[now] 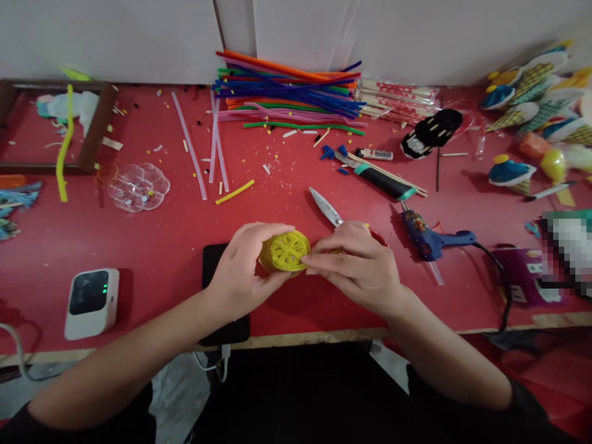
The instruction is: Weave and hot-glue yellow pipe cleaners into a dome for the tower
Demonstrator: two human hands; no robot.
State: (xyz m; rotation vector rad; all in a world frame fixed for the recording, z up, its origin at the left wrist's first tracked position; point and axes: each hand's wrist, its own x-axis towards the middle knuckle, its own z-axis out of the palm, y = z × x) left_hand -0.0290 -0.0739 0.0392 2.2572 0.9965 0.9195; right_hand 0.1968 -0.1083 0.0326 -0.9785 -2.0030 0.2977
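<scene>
My left hand (246,258) is closed round the side of a small yellow round basket-like piece (287,250) with spokes across its face. At its right edge, my right hand (358,262) pinches with thumb and fingertips. A bit of yellow strip shows near those fingers, though what exactly they grip is mostly hidden. Scissors (325,206) lie just beyond my right hand, which partly covers their red handles. Under my left hand and wrist is a flat black device (215,256).
A blue glue gun (428,237) with a black cord rests at right, near green-and-black pliers (382,180). Colourful pipe cleaners (287,86) lie at the back. A clear flower-shaped tray (139,187), a brown frame (95,132) and a white device (91,302) are at left.
</scene>
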